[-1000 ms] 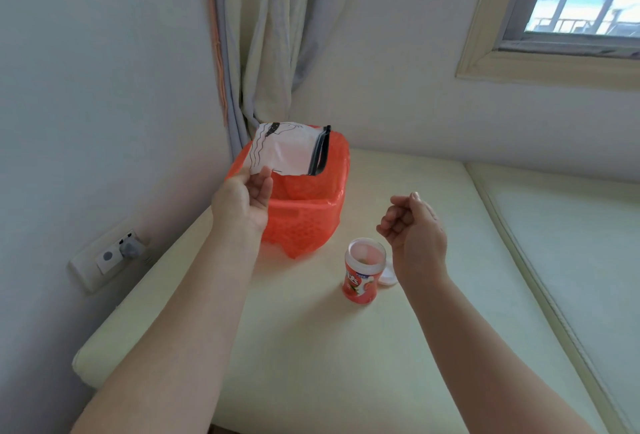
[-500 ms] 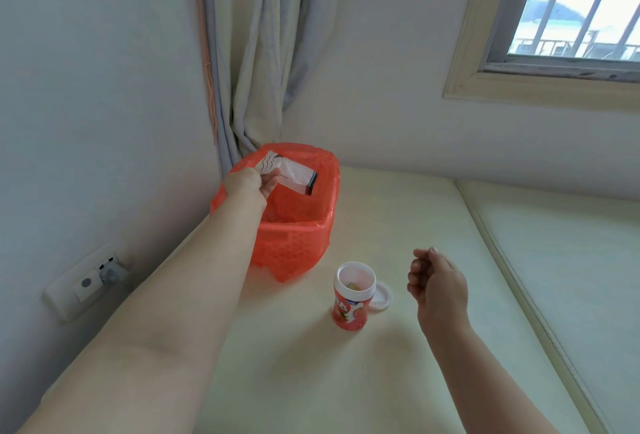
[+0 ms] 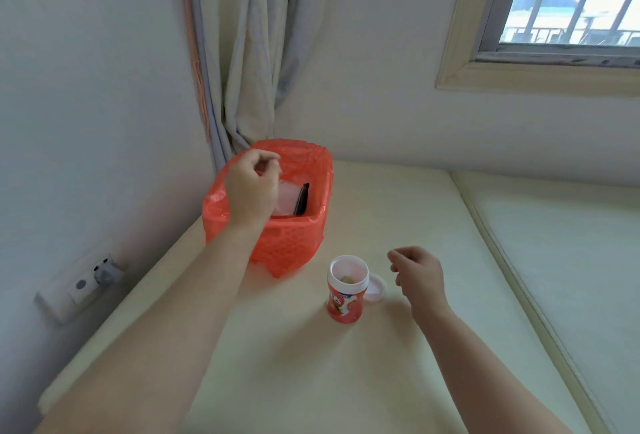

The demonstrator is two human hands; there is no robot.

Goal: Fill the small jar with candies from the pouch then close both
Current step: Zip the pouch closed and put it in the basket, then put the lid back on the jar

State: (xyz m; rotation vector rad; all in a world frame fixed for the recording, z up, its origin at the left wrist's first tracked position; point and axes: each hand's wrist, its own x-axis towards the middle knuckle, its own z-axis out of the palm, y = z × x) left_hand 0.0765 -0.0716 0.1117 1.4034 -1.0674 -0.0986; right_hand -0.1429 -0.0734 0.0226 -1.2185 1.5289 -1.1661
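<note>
The small red jar [image 3: 346, 298] stands uncapped on the pale table, with a greenish candy visible inside. Its white lid [image 3: 376, 291] lies flat just right of it. The white pouch with a black zip edge [image 3: 292, 199] lies inside the orange lined bin [image 3: 291, 243] at the back left. My left hand [image 3: 251, 188] hovers over the bin's left side, fingers loosely curled, apart from the pouch and hiding part of it. My right hand [image 3: 420, 276] hangs beside the lid, fingers loosely bent, holding nothing.
A wall with a socket plate [image 3: 81, 284] runs along the left, and a curtain [image 3: 242, 53] hangs in the corner behind the bin. A window [image 3: 568, 1] is at the upper right. A seam [image 3: 491, 243] divides the table from a second surface on the right.
My left hand lowered the pouch into the bin and let it go; the pouch now rests inside. My right hand dropped down beside the jar's lid.
</note>
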